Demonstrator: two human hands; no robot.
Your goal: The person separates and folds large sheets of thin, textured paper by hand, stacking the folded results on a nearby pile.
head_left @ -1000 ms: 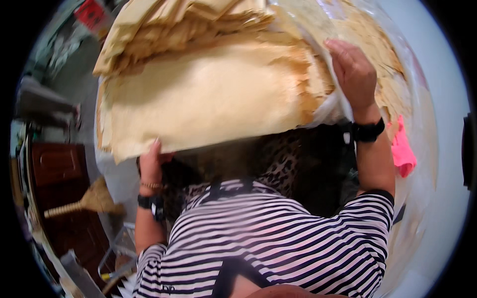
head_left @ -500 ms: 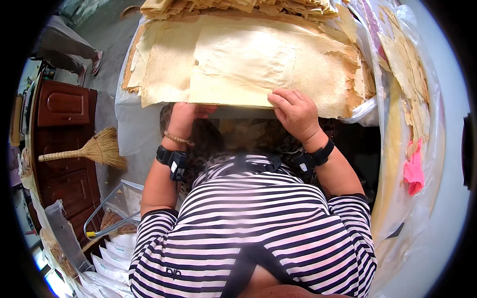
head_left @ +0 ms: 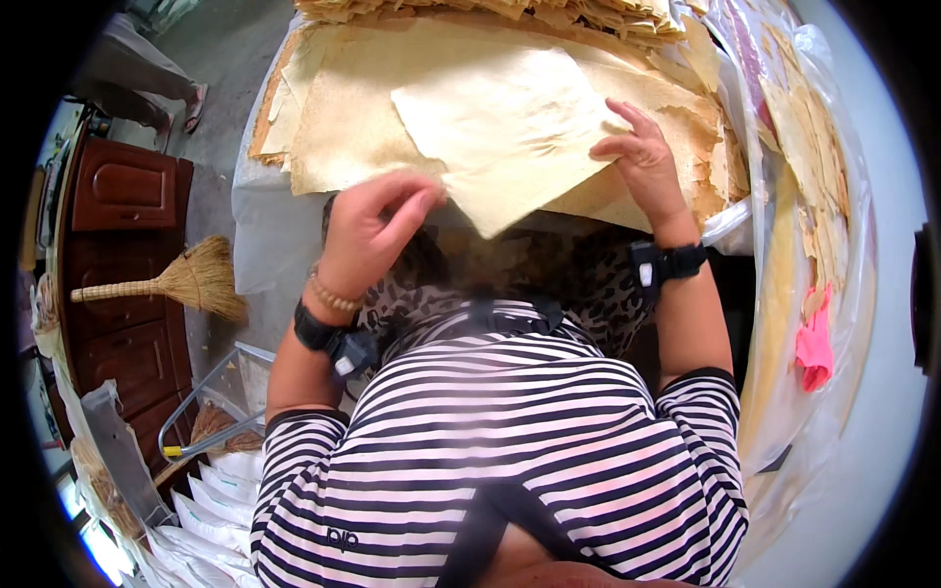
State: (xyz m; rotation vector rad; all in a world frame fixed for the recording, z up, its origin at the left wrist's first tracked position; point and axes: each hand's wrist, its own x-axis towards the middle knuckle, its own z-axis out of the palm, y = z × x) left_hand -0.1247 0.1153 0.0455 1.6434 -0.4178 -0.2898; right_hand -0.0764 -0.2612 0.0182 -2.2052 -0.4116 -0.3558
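A thin, pale yellow square sheet lies tilted over a larger tan sheet, one corner pointing toward me past the stack's front edge. My right hand pinches its right corner between thumb and fingers. By the sheet's left edge is my left hand, its fingers curled and a little blurred. Whether those fingertips grip the edge or only touch it, I cannot tell. The tan sheet tops a layered stack with ragged, browner edges on the right.
A thicker pile of sheets stands at the far side. Broken pieces and a pink cloth lie on plastic at right. On the left are a straw broom, red-brown cabinets, a metal frame and a person's legs.
The pale sheet has turned from square-on to a slant, its near corner now toward me. My right hand moved right and farther away; my left hand came up from under the front edge.
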